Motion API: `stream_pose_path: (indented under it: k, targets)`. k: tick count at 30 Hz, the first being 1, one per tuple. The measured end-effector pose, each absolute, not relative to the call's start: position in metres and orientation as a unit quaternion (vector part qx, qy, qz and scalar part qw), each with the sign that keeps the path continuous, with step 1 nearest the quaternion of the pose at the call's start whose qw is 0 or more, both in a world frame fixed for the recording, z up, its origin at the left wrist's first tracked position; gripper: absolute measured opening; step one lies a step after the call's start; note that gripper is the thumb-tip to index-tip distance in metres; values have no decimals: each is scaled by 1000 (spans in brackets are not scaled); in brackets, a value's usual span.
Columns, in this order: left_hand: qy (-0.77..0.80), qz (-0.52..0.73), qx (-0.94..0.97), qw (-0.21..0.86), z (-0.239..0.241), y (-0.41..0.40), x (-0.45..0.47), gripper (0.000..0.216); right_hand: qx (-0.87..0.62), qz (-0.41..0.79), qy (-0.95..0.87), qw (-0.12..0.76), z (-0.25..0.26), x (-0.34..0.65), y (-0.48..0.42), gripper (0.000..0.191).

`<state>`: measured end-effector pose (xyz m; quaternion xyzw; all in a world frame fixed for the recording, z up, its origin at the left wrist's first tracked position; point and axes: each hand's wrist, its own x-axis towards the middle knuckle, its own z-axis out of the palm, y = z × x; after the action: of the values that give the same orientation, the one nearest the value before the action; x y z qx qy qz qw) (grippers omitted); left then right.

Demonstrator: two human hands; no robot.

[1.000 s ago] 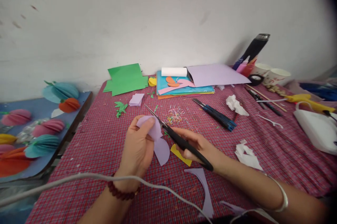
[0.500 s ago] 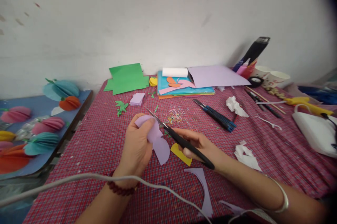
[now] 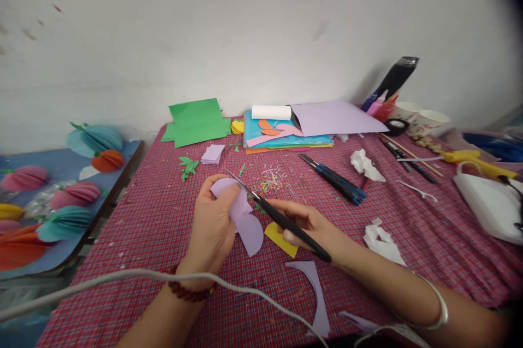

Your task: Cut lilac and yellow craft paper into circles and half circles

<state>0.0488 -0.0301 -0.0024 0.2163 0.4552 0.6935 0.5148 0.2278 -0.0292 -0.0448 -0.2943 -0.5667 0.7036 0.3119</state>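
My left hand pinches a piece of lilac paper between thumb and fingers. In my right hand is a pair of black-handled scissors, its blades lying against the edge of that lilac paper. Just under the held paper lies a lilac half-round; whether it hangs from the held piece or rests on the table I cannot tell. A yellow paper piece is on the cloth beside my right fingers. Nearer me is a curved lilac offcut.
A white cable crosses over my left wrist. Utility knives, crumpled tissue, a glue gun and paper cups lie to the right. Green sheets and a lilac stack are behind; paper pumpkins stand left.
Almost nothing differs. The scissors and the lilac paper have shifted only very slightly in my hands.
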Motion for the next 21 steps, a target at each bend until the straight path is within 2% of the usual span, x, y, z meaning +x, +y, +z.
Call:
stream_pose_path:
  k: [21]
  targets:
    - [464, 670, 212, 540, -5, -28, 48, 31, -327, 681, -581, 302, -44, 229, -31, 56]
